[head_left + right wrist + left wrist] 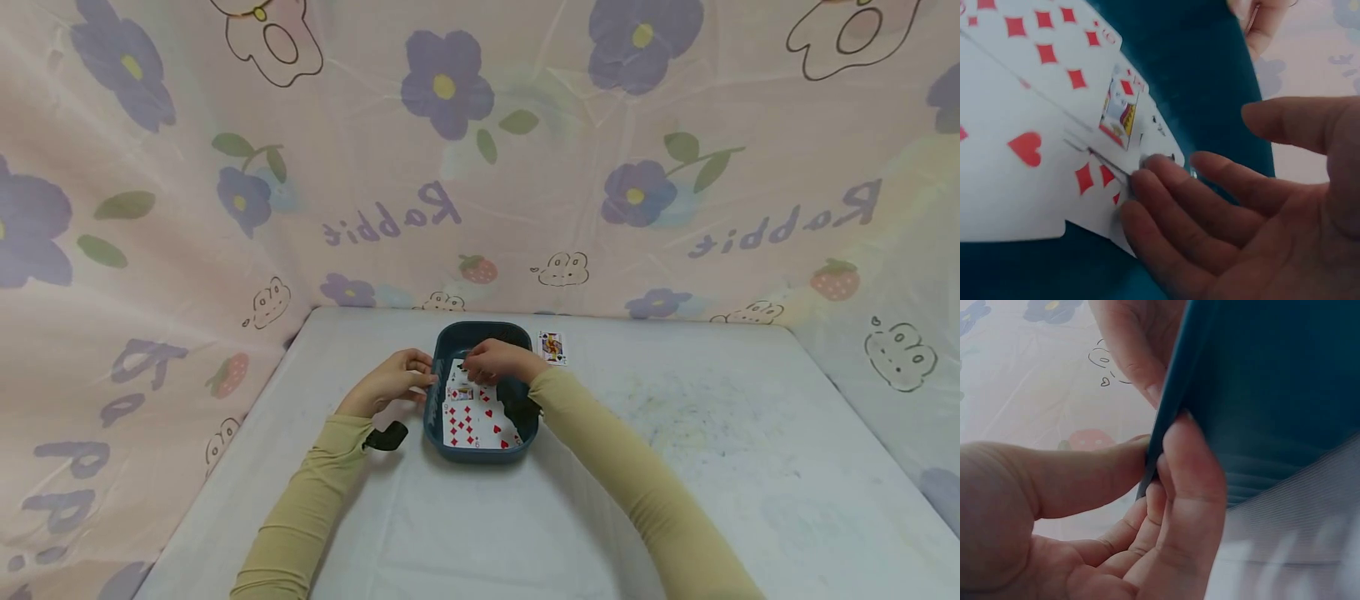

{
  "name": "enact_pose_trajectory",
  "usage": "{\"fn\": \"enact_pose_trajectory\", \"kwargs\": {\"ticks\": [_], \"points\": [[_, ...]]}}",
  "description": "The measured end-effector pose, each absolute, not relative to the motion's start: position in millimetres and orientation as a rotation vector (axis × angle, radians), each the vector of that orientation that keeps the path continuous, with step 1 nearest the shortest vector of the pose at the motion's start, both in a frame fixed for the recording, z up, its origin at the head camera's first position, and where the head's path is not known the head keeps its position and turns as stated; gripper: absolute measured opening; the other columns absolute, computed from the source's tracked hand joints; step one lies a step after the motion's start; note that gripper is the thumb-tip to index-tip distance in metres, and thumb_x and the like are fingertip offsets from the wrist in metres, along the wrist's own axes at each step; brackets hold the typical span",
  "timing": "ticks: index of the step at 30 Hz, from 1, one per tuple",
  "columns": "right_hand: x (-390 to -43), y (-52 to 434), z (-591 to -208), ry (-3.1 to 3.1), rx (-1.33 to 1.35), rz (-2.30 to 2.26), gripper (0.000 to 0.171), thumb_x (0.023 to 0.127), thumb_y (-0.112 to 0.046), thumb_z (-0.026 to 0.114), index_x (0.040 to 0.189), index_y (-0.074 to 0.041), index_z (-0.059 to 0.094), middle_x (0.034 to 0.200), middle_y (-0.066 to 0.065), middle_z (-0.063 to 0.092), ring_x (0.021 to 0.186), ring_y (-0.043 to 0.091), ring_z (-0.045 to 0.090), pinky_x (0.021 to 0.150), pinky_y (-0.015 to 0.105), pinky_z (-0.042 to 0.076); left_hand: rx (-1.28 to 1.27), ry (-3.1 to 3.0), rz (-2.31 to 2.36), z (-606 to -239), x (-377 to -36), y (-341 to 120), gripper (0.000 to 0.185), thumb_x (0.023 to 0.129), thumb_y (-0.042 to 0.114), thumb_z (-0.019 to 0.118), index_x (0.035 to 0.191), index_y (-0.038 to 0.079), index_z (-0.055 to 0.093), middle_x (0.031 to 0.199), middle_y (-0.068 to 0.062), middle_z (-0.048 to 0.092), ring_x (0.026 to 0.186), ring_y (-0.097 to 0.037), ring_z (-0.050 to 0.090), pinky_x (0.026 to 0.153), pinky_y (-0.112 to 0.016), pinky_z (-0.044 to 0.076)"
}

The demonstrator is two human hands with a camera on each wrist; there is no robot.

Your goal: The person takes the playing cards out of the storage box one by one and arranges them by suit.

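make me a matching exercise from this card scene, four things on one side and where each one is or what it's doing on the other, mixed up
1. left hand
2. right hand
3. face card
4. teal tray

A. lies alone on the table, right of the tray
B. pinches the tray's left rim
C. holds a spread of playing cards
D. fingertips rest on the cards in the tray

Pairs: 1-B, 2-D, 3-A, 4-C

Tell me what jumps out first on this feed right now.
A dark blue tray sits mid-table with red-suited playing cards fanned inside it. The left hand pinches the tray's left rim, while the right hand touches the cards with its fingertips. One lone card lies beside the tray's far right corner.
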State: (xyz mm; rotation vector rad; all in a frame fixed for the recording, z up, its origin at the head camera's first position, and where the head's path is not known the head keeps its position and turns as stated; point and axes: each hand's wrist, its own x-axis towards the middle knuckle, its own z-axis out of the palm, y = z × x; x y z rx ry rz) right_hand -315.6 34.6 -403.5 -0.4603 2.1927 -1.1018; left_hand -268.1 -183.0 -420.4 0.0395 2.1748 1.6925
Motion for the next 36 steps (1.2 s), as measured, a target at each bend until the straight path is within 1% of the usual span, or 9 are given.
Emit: {"fn": "enact_pose_trajectory", "kwargs": {"ticks": [9, 13, 17, 22, 30, 33, 36], "points": [[-308.8, 34.5, -404.8, 2.144, -0.488, -0.975, 0.036, 0.1, -0.021, 0.048, 0.127, 0.003, 0.053, 0.106, 0.018, 0.066, 0.095, 0.031, 0.065, 0.083, 0.04, 0.052, 0.047, 2.181, 1.696, -419.8, -268.5, -181.2, 0.038, 0.092, -0.001, 0.059, 0.124, -0.009, 0.042, 0.096, -0.012, 0.053, 0.079, -0.018, 0.056, 0.065, -0.032, 0.055], [-305.8, 34.1, -403.3, 2.111, -0.483, -0.938, 0.037, 0.1, -0.022, 0.049, 0.129, 0.001, 0.053, 0.106, 0.018, 0.067, 0.095, 0.03, 0.065, 0.084, 0.039, 0.052, 0.046, 2.191, 1.683, -418.6, -268.1, -181.3, 0.037, 0.092, 0.0, 0.06, 0.123, -0.008, 0.042, 0.097, -0.012, 0.053, 0.08, -0.018, 0.057, 0.066, -0.033, 0.055], [-304.8, 34.2, -402.9, 2.111, -0.494, -0.904, 0.035, 0.1, -0.023, 0.05, 0.127, 0.0, 0.055, 0.102, 0.016, 0.068, 0.092, 0.028, 0.065, 0.084, 0.037, 0.052, 0.04, 2.19, 1.686, -418.7, -268.4, -181.3, 0.035, 0.091, 0.0, 0.061, 0.121, -0.007, 0.043, 0.097, -0.012, 0.053, 0.08, -0.018, 0.056, 0.066, -0.033, 0.055], [-307.2, 35.8, -406.0, 2.118, -0.546, -0.843, 0.029, 0.097, -0.021, 0.055, 0.117, -0.001, 0.062, 0.093, 0.012, 0.065, 0.082, 0.023, 0.062, 0.077, 0.032, 0.051, 0.038, 2.194, 1.675, -418.9, -268.3, -181.0, 0.036, 0.091, 0.0, 0.061, 0.121, -0.007, 0.043, 0.096, -0.012, 0.053, 0.08, -0.018, 0.056, 0.067, -0.033, 0.055], [-310.5, 41.4, -408.9, 2.129, -0.671, -0.76, 0.014, 0.09, -0.019, 0.068, 0.098, -0.009, 0.07, 0.087, 0.002, 0.063, 0.076, 0.016, 0.054, 0.067, 0.026, 0.045, 0.065, 2.181, 1.688, -420.7, -267.7, -183.4, 0.038, 0.091, -0.001, 0.06, 0.123, -0.01, 0.041, 0.094, -0.011, 0.052, 0.077, -0.017, 0.056, 0.065, -0.032, 0.055], [-309.8, 43.2, -406.7, 2.127, -0.703, -0.746, 0.01, 0.089, -0.019, 0.069, 0.094, -0.01, 0.07, 0.084, 0.0, 0.062, 0.074, 0.014, 0.053, 0.066, 0.025, 0.043, 0.06, 2.175, 1.696, -421.3, -267.9, -183.2, 0.038, 0.091, -0.001, 0.06, 0.123, -0.01, 0.041, 0.093, -0.011, 0.052, 0.076, -0.017, 0.056, 0.065, -0.032, 0.055], [-307.8, 47.1, -399.6, 2.116, -0.733, -0.785, 0.009, 0.091, -0.016, 0.066, 0.094, -0.008, 0.067, 0.083, 0.0, 0.06, 0.073, 0.015, 0.052, 0.069, 0.03, 0.046, 0.06, 2.183, 1.685, -421.5, -268.1, -182.8, 0.039, 0.092, 0.0, 0.06, 0.123, -0.01, 0.041, 0.094, -0.011, 0.053, 0.076, -0.017, 0.056, 0.066, -0.032, 0.055]]}}
